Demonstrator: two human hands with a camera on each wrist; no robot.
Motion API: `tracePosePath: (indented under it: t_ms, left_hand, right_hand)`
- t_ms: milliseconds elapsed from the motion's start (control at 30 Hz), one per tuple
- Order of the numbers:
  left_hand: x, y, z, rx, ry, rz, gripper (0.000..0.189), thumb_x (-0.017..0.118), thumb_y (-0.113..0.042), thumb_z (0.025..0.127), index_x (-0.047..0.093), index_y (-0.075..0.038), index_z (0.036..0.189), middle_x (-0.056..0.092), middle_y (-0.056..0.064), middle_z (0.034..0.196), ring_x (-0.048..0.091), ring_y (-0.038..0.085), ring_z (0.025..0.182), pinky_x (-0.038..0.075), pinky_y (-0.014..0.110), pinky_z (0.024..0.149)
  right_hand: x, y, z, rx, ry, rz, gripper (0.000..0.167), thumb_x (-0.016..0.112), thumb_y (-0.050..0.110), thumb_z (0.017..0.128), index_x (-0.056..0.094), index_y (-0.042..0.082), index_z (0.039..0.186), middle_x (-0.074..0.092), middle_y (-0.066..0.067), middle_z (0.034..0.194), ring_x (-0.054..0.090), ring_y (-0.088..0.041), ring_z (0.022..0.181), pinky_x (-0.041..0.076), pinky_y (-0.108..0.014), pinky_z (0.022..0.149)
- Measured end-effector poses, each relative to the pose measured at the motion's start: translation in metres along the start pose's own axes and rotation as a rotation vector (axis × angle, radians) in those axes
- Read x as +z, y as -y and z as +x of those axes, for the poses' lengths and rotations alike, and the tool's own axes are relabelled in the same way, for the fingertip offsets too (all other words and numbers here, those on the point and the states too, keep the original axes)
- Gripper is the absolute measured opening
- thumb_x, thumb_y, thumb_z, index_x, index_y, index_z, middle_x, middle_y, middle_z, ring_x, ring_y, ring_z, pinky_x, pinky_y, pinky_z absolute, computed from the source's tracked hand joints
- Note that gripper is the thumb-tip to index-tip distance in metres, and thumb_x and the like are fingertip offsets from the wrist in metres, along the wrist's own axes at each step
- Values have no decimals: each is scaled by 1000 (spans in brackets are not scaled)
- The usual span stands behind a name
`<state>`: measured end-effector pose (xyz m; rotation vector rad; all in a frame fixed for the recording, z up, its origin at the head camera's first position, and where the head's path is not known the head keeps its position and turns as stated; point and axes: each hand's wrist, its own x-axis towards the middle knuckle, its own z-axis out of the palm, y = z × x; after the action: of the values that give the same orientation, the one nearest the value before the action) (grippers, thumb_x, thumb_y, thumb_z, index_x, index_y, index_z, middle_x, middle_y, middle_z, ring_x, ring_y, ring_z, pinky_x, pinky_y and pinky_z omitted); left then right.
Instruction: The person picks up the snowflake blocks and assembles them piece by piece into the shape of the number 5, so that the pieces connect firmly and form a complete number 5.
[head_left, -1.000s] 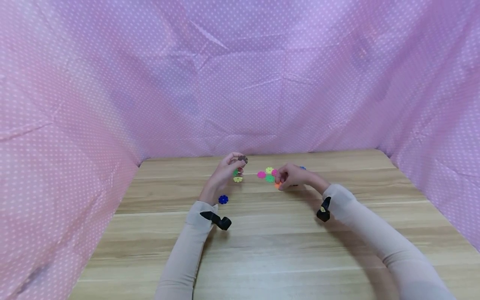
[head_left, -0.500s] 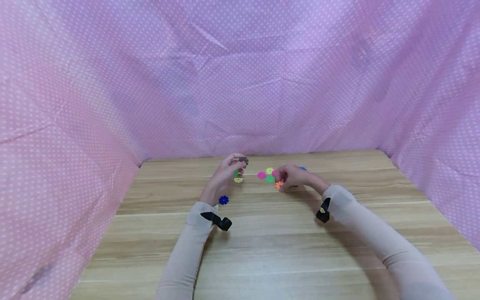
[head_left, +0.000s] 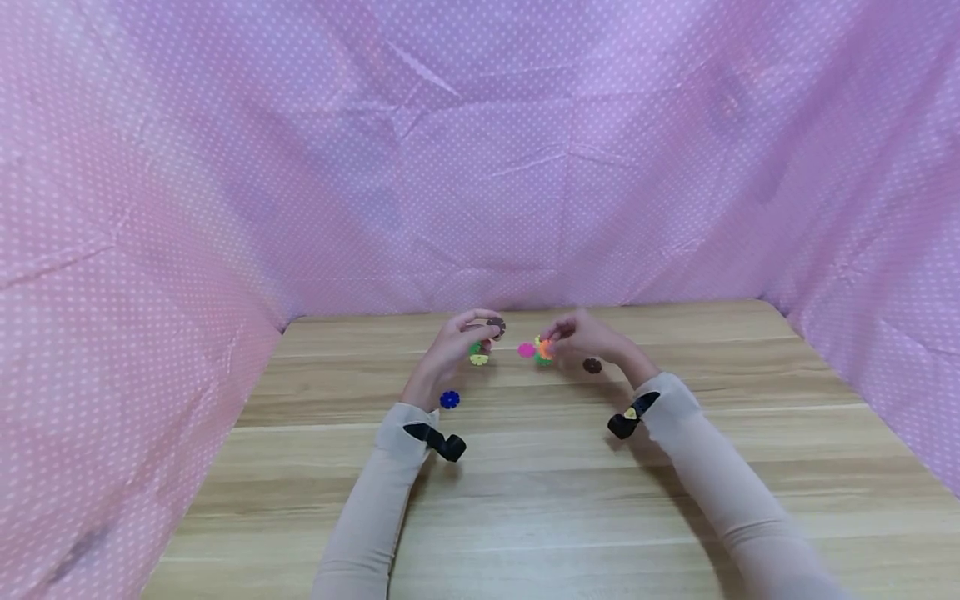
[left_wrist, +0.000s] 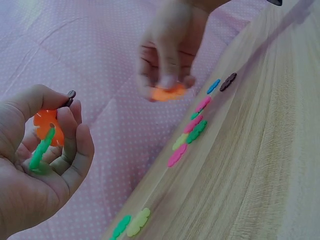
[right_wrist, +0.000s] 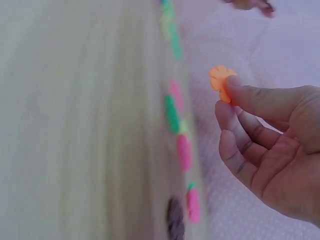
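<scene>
My left hand [head_left: 448, 346] holds a small cluster of notched plastic snowflake discs above the table's far part. In the left wrist view the cluster shows an orange disc [left_wrist: 49, 126], a green disc [left_wrist: 41, 150] set across it, and a dark brown disc [left_wrist: 69, 99] at the thumb tip. Between thumb and fingers my right hand [head_left: 588, 337] pinches another orange disc [right_wrist: 222, 82], raised off the wooden table [head_left: 555, 492]. The two hands are apart, with the right one level with the left in the head view.
Loose discs lie along the table's far side: a pink disc [head_left: 527, 351], a brown disc [head_left: 592, 365], a yellow disc [head_left: 479, 360], a blue disc [left_wrist: 213, 86] and several more. Nearer the left wrist is a dark blue disc [head_left: 450, 400]. Pink dotted cloth [head_left: 480, 167] surrounds the table.
My right hand has lifted the orange disc off the table and moved left and away from me with it, uncovering the brown disc. My left hand has stayed almost still.
</scene>
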<state>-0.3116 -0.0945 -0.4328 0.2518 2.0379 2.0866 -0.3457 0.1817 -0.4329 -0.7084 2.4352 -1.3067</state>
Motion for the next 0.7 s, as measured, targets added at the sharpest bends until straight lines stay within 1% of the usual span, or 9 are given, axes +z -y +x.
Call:
tracePosePath:
  t_ms: [133,233,367,533,700]
  left_hand:
    - [0,0,-1,-3,-1,10,27,66,-14,99,66,-7,125,72,2,98,61,12,77,53,27,75]
    - [0,0,-1,-3,2,12,27,65,-15,100,66,-6,125,72,1,100,60,11,80,52,25,74]
    - [1,0,-1,-17,5,15,26,64,-15,100,66,-7,125,73,2,103,59,14,84,50,25,75]
    - [1,0,0,-23,5,21,26,63,-15,101,66,-6,126,72,3,105,59,13,84,50,24,74]
    - [0,1,1,-17,10,16,27,63,-14,101,65,-5,126,72,5,107,59,11,82,49,25,74]
  right_hand:
    - [2,13,4,-8,-62,134,26,73,4,92,67,-7,115,72,-10,99,67,-11,86,60,-34,85]
    - [6,22,7,-24,-111,209,27,75,5,91,66,-7,114,71,-4,93,68,-12,83,61,-37,85]
    - [11,30,10,-45,-162,255,26,76,7,90,65,-6,111,70,3,89,68,-11,80,61,-33,81]
    - [17,33,14,-68,-194,293,23,77,7,90,66,-3,107,70,2,90,66,-10,79,60,-28,77]
    - [22,34,17,-111,-211,289,22,77,7,90,66,-4,106,70,0,91,67,-17,82,59,-25,75]
